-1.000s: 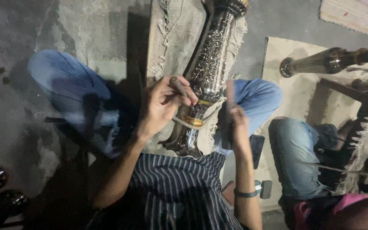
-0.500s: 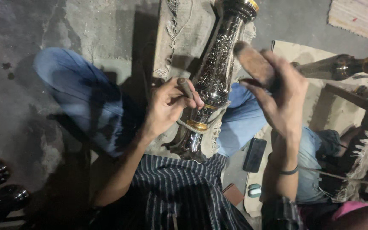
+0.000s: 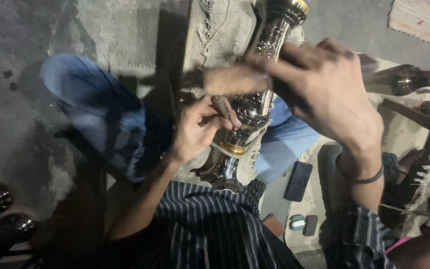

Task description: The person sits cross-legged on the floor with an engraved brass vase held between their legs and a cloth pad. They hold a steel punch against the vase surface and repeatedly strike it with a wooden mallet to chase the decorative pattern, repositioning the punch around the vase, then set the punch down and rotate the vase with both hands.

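Right hand (image 3: 324, 94), raised from beside the vase (image 3: 252, 107), swings 1 blurred mallet (image 3: 235, 79); left hand (image 3: 200, 127) pinches 1 punch (image 3: 220, 105) against it.

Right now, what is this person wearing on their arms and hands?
Both forearms are bare. The left hand wears no glove or ring that shows. The right hand is blurred; a thin dark band circles its wrist. A dark striped shirt sleeve covers the upper arm.

One head-worn view looks steeply down, close above the engraved metal vase (image 3: 255, 107) lying across the lap, concrete floor (image 3: 21, 99) beyond
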Demonstrator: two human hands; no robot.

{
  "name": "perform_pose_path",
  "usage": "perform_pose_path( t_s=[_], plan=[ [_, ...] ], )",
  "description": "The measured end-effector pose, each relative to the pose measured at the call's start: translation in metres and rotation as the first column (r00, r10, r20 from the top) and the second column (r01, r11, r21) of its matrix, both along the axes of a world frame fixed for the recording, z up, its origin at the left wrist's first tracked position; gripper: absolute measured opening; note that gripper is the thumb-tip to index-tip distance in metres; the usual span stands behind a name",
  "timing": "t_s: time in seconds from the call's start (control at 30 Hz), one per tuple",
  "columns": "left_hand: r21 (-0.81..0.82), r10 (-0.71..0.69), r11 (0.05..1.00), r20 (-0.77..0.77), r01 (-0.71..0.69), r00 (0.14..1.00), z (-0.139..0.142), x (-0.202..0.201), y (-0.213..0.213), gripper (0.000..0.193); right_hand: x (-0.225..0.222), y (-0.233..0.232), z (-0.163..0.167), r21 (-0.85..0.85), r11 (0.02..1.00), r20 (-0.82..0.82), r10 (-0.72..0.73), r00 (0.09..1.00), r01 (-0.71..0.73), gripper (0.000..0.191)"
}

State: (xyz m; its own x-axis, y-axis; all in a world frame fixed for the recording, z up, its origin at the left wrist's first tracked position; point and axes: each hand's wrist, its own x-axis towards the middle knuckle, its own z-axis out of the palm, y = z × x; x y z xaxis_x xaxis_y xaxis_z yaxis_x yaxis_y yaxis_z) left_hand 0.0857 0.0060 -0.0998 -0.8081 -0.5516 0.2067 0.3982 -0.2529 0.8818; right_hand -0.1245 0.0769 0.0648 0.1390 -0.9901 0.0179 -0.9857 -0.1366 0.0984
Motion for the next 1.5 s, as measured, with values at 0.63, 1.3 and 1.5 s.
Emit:
perform_pose_path(
  t_s=[0.63,1.3,1.5],
  plan=[
    [0.104,0.298,0.944,0.138,-0.313,0.945,0.002,0.028,0.013,0.013,0.004,-0.012,0.01,-0.06,0.99,0.25,-0.106,0.962,0.124,0.078],
    [-0.469,0.091,0.871,0.449,0.147,0.889,0.038,0.081,0.0,0.024,0.068,0.148,-0.161,0.159,0.563,0.754,-0.599,0.268,0.811,0.037],
    [-0.411,0.102,0.873,0.681,0.263,0.726,0.03,0.075,0.0,0.035,0.107,0.125,-0.121,0.007,0.787,0.722,-0.431,0.542,0.617,0.029]
  ],
)
